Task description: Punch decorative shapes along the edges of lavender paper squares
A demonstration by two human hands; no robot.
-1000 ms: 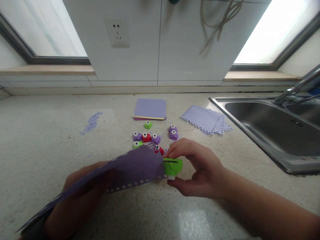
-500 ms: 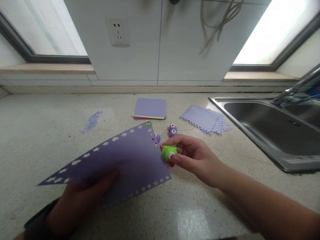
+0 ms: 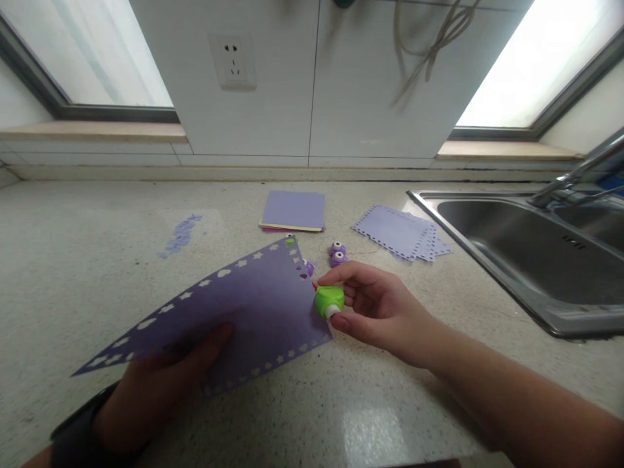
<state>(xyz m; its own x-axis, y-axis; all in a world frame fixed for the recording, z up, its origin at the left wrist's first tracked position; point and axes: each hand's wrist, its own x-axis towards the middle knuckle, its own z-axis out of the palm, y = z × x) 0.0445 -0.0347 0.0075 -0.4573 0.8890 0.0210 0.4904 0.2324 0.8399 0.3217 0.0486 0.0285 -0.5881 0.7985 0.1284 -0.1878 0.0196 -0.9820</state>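
Note:
My left hand (image 3: 170, 377) pinches a purple sheet of paper (image 3: 263, 299), thumb on top and fingers hidden beneath. Flower and heart holes run along the sheet's edges. In my right hand (image 3: 375, 302) is a green craft punch (image 3: 329, 300) with a white knob, gripped between thumb and fingers at the sheet's right edge. A bit of red shows beside the punch. Just beyond the hands stand two purple punches (image 3: 338, 253) with eye-like knobs. Another purple punch (image 3: 308, 267) and a green one (image 3: 290, 240) are partly hidden behind the sheet.
A stack of coloured paper (image 3: 293, 209) lies toward the wall. Right of it are fanned purple sheets with punched edges (image 3: 394, 231). Small purple cut-outs (image 3: 181, 235) form a pile at the left. A steel sink (image 3: 511, 260) is set into the speckled counter on the right.
The green punch has tilted in my right hand, its white knob now pointing more toward me. The sheet's left corner has dipped slightly.

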